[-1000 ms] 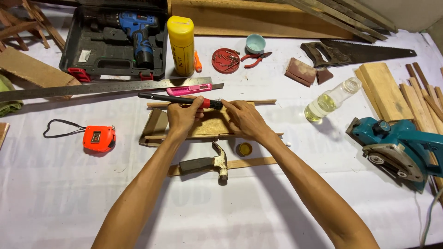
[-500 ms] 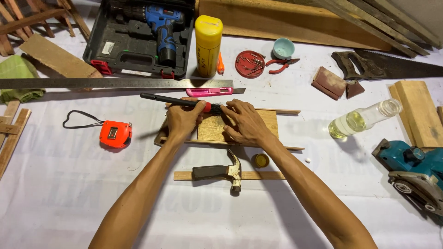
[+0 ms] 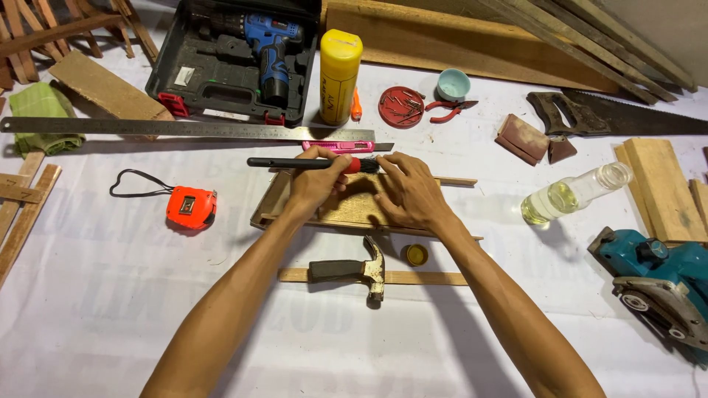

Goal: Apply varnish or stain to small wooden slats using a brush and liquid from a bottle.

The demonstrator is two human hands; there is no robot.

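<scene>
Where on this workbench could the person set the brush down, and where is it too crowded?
Bare cloth lies below the tape measure, left of the hammer, and between the hammer and the circular saw. Around the drill case, yellow can and handsaw it is crowded.

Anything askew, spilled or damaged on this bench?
One oddity: the clear bottle of yellowish liquid lies on its side, with its yellow cap apart by the hammer. No spill shows. The left hand holds a brush; the right hand presses the board.
</scene>
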